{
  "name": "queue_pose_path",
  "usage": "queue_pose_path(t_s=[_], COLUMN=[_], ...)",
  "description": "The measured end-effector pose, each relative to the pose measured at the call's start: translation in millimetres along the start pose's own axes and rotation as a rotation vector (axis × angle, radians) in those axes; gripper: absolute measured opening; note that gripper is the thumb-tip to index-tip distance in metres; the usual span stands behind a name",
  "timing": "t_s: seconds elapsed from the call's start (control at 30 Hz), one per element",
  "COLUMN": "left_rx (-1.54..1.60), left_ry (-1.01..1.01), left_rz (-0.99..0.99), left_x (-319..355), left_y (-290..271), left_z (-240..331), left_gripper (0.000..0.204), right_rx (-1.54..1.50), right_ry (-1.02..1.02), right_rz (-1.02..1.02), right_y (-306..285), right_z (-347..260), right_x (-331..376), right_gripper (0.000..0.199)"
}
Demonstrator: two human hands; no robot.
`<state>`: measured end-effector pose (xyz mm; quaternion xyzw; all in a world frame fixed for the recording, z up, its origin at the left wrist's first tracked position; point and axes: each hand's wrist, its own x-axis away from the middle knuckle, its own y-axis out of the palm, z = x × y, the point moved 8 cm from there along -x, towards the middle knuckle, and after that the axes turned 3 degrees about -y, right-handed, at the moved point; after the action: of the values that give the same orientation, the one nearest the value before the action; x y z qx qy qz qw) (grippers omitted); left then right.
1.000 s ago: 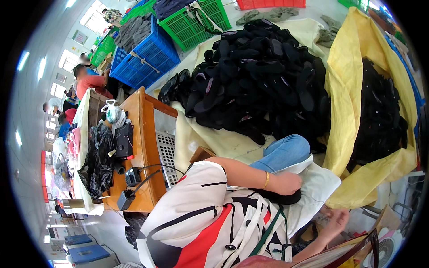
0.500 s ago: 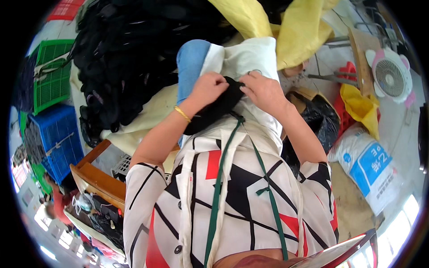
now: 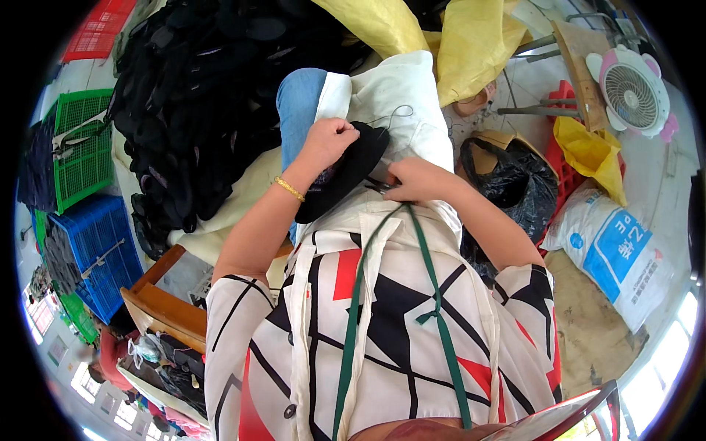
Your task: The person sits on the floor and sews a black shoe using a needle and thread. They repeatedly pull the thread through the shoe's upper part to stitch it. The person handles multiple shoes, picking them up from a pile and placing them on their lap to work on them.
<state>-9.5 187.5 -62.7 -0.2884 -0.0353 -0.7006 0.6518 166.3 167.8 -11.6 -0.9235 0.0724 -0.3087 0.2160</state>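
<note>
**Hands at work on a black piece held over the lap**

We see the left hand [image 3: 329, 143] curled shut over the upper edge of a black oval piece [image 3: 346, 173], fingers folded down onto it. A gold bracelet [image 3: 290, 189] sits on that wrist. The black piece lies on a white cloth [image 3: 401, 103] spread over the lap, just above the middle of the view, tilted from 1 o'clock down to 7 o'clock.

The right hand [image 3: 412, 180] is at 3 o'clock of the piece, touching its lower right edge. Its fingers are drawn together around a small dark tool [image 3: 376, 187]; we cannot tell what kind of tool it is. A thin thread [image 3: 397, 112] loops across the white cloth at 12 o'clock of the piece.

A blue-clad knee [image 3: 298, 103] shows at 11 o'clock of the left hand. Beyond it, at 10 o'clock, a large heap of black pieces [image 3: 198, 95] rests on pale sheeting. Yellow sacks [image 3: 471, 44] lie at 1 o'clock. A black plastic bag [image 3: 515, 184] stands at 3 o'clock of the right hand, a white and blue sack [image 3: 618, 250] farther out, and a small fan [image 3: 632, 92] at 2 o'clock. Green crates [image 3: 81, 147] and a blue crate [image 3: 95, 250] stand at 9 o'clock, and a wooden table [image 3: 165, 309] at 8 o'clock.
</note>
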Motion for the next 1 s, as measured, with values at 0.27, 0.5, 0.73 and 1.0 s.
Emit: queue_pose_path(t_s=[0.27,0.5,0.73,1.0], left_rx=[0.156,0.237,0.24,0.263], left_ry=[-0.172,-0.176,-0.231,-0.234], left_rz=[-0.02,0.036,-0.005,0.008], left_x=[6,11,10,7], left_y=[2,-5,-2,0], left_z=[-1,6,2,-2], left_gripper=[0.019,0.022,0.017,0.019], right_rx=[-0.15,0.287,0.366,0.391], right_ry=[-0.005,0.105,0.109,0.092], right_rz=[0.333,0.526,0.586,0.586], right_y=[-54,-63,-62,-61], right_z=[-39,-42,-37,-34], right_x=[27,-3,-13,-18], right_gripper=[0.022,0.027,0.024,0.021])
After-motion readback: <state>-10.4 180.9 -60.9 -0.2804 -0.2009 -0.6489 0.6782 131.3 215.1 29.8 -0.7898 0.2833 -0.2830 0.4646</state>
